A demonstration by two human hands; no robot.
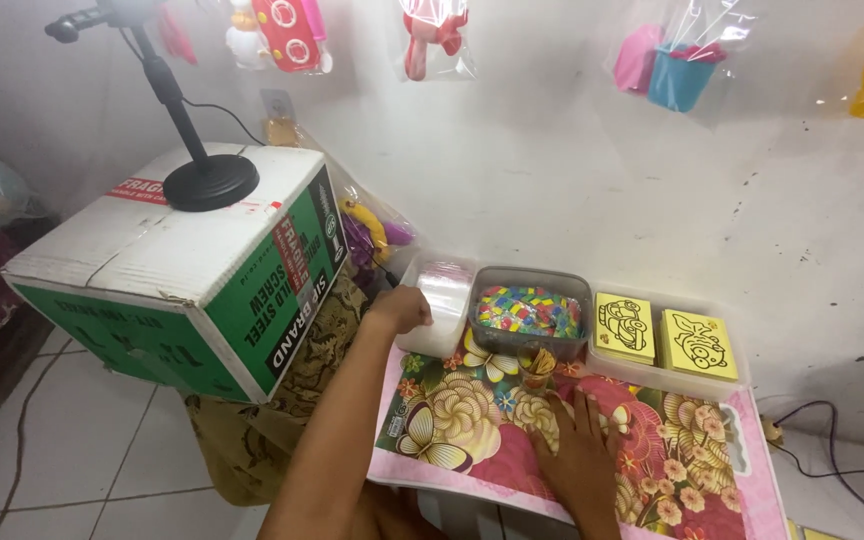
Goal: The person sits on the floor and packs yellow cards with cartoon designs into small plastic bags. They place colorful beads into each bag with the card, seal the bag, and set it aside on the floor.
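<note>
The left hand point(400, 308) reached to the far left of the floral mat point(472, 420), its fingers curled against the near wall of a clear tub point(440, 318); whether it actually gripped the wall I could not tell. The right hand point(580, 455) lay open and flat on the mat, palm down, holding nothing. The tub sat at the mat's far left edge, close to the table's side, so a careless tug could, I judged, tip it off or spill it. It seemed to hold clear plastic bags, though the contents were hard to make out. Just right of it stood a grey tub point(531, 312) heaped with small bright squares; a knock from the reaching arm might scatter them. Further right a clear tray point(668, 372) held two yellow cards point(664, 334) with line drawings. A small cup point(537, 366) stood near the grey tub, easily upset.
</note>
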